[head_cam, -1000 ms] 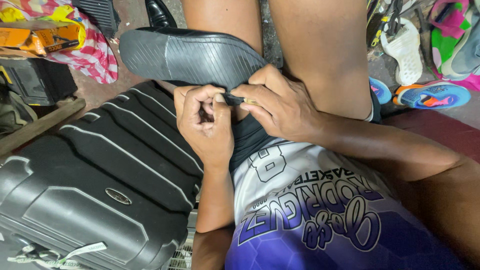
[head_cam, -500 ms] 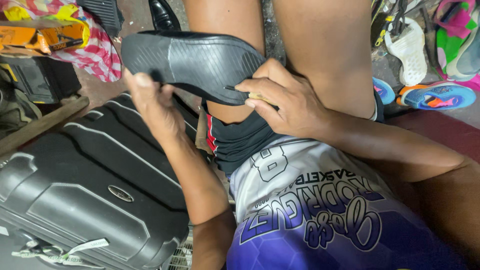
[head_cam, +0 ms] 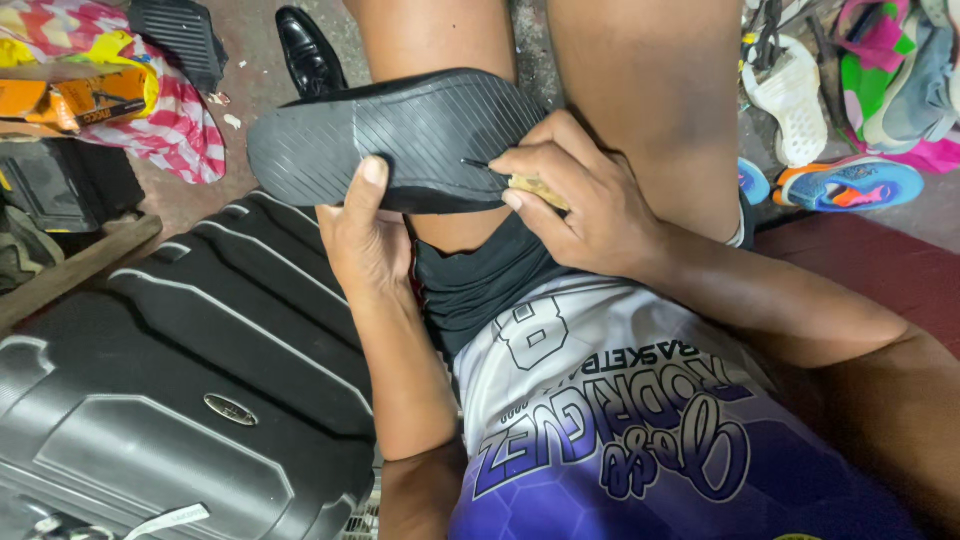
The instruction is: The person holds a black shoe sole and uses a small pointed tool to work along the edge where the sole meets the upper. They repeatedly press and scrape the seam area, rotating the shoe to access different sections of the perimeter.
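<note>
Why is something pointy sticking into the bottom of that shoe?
The black shoe lies sole-up across the person's knee. The left hand steadies it, while the right hand presses a thin dark spike against the ribbed sole near its edge. No tear shows.

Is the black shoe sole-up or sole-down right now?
Sole-up. The black shoe lies across the knee with its ribbed tread facing the camera; the left hand steadies its edge while the right hand works at it.

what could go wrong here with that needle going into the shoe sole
The needle tip points toward the left hand, whose thumb presses the sole nearby; a slip could jab it. The black shoe rests across a bare thigh, so a needle pushed clean through might reach skin. The right hand grips close to the tip.
</note>
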